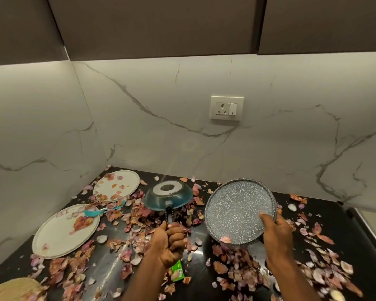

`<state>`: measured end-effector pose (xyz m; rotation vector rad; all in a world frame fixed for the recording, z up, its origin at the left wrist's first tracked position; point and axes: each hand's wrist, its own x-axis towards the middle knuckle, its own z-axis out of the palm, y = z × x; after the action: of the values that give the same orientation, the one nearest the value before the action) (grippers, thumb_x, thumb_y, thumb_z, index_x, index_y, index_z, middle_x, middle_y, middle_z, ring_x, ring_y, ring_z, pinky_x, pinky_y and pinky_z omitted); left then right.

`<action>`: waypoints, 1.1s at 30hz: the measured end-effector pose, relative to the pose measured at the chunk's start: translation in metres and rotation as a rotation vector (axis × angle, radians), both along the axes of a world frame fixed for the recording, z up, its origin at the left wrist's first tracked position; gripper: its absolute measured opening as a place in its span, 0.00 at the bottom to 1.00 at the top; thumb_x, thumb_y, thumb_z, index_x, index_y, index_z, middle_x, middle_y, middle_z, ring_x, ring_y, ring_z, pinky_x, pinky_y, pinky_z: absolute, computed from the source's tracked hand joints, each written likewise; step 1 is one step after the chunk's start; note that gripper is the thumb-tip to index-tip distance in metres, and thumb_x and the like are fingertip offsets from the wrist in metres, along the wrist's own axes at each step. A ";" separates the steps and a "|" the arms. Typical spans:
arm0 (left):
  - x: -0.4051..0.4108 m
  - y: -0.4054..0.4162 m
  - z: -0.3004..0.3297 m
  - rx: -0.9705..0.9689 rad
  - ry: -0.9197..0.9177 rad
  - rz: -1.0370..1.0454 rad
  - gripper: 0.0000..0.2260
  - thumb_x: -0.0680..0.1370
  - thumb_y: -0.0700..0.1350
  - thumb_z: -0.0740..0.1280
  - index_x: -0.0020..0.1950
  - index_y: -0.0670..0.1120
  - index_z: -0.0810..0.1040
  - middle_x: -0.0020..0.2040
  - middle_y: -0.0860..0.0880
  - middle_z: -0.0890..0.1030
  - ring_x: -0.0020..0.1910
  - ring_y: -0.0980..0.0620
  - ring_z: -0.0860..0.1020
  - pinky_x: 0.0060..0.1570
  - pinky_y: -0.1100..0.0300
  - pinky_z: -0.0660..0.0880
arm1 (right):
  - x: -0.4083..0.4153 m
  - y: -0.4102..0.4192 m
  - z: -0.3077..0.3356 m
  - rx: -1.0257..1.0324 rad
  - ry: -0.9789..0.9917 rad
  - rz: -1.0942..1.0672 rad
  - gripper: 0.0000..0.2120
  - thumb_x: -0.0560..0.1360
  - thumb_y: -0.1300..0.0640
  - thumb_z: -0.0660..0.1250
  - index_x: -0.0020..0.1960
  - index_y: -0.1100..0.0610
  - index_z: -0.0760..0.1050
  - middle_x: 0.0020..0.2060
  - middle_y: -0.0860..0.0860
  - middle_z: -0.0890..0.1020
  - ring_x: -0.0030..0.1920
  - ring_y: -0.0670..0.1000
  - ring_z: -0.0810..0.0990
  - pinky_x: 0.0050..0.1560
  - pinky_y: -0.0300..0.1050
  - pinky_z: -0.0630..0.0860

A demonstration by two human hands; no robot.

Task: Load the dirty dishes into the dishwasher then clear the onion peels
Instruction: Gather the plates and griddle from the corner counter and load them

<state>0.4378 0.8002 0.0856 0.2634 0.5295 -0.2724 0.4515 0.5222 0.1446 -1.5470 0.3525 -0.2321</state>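
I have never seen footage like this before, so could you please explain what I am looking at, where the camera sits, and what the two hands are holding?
There is no machine here: a person wears one camera on the head, looking forward and down, so the two arms reach in from the bottom edge. The left hand grips the handle of a blue pan, held bottom-up. The right hand holds a speckled grey plate, tilted toward the camera. Below them is a black counter strewn with onion peels. On its left lie two white plates carrying peels, with a teal utensil between them. A green packet shows under the left wrist.
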 end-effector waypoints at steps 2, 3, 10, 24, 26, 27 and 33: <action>-0.004 -0.001 0.006 0.369 0.051 -0.001 0.27 0.85 0.65 0.51 0.37 0.48 0.70 0.28 0.54 0.63 0.21 0.57 0.57 0.19 0.66 0.52 | -0.002 -0.001 0.002 0.006 -0.001 -0.013 0.06 0.83 0.57 0.66 0.56 0.50 0.80 0.48 0.49 0.84 0.48 0.50 0.82 0.42 0.44 0.74; -0.005 0.000 0.007 0.599 0.066 -0.007 0.27 0.85 0.65 0.53 0.41 0.45 0.72 0.30 0.52 0.66 0.23 0.56 0.60 0.20 0.64 0.55 | -0.002 -0.002 0.002 0.006 0.000 -0.015 0.06 0.83 0.57 0.66 0.57 0.52 0.81 0.48 0.49 0.84 0.47 0.50 0.81 0.42 0.44 0.74; -0.010 0.002 -0.010 1.871 -0.054 0.040 0.23 0.83 0.64 0.56 0.41 0.48 0.76 0.35 0.49 0.78 0.33 0.51 0.75 0.35 0.56 0.70 | -0.003 -0.014 -0.007 0.053 0.018 -0.056 0.08 0.82 0.56 0.66 0.54 0.60 0.79 0.45 0.52 0.82 0.45 0.54 0.79 0.45 0.48 0.74; -0.004 -0.016 -0.057 2.076 0.160 -0.251 0.18 0.86 0.57 0.57 0.52 0.42 0.74 0.46 0.43 0.80 0.45 0.43 0.78 0.47 0.49 0.77 | -0.023 -0.041 -0.020 0.097 0.066 -0.036 0.24 0.79 0.40 0.65 0.69 0.53 0.75 0.63 0.56 0.82 0.61 0.57 0.82 0.64 0.66 0.78; -0.002 -0.016 -0.063 2.076 0.178 -0.254 0.16 0.85 0.53 0.59 0.54 0.41 0.76 0.47 0.40 0.81 0.46 0.40 0.80 0.50 0.44 0.79 | -0.025 -0.044 -0.021 0.054 0.052 -0.013 0.30 0.79 0.36 0.64 0.74 0.52 0.70 0.66 0.53 0.80 0.63 0.56 0.80 0.64 0.67 0.78; -0.003 -0.018 -0.063 2.093 0.192 -0.257 0.14 0.85 0.51 0.61 0.53 0.40 0.77 0.47 0.39 0.82 0.47 0.40 0.80 0.51 0.44 0.80 | -0.026 -0.045 -0.019 0.037 0.033 -0.007 0.28 0.80 0.36 0.63 0.74 0.51 0.71 0.64 0.53 0.81 0.62 0.57 0.82 0.62 0.67 0.79; -0.017 -0.042 -0.042 2.289 0.260 -0.306 0.29 0.77 0.60 0.71 0.71 0.46 0.68 0.70 0.39 0.70 0.69 0.38 0.66 0.67 0.41 0.69 | -0.024 -0.049 -0.007 -0.065 -0.084 0.023 0.08 0.85 0.46 0.62 0.57 0.46 0.77 0.49 0.59 0.83 0.48 0.62 0.83 0.52 0.63 0.83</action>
<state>0.4212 0.7578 0.0438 2.5643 0.8476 0.1498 0.4275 0.4731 0.1374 -1.5989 0.2630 -0.2927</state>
